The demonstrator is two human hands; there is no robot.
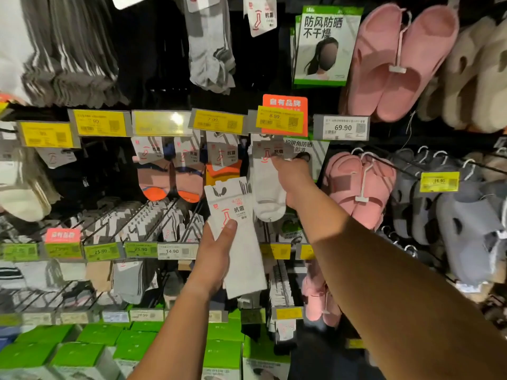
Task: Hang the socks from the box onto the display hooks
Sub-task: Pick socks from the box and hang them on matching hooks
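Note:
My left hand (216, 250) grips a pack of white socks (241, 242) with a white card header, thumb across its front, held upright before the rack. My right hand (292, 176) reaches up to a pair of white ankle socks (267, 190) hanging under the 8.99 price tag (279, 120); its fingers pinch the card header at the top of that pair. The hook behind the header is hidden. The box is out of view.
Orange and pink socks (170, 179) hang to the left on neighbouring hooks. Pink slippers (359, 185) and grey slippers (452, 223) hang at the right. Rows of sock hooks (142, 218) sit below, and green boxes (90, 349) line the bottom shelf.

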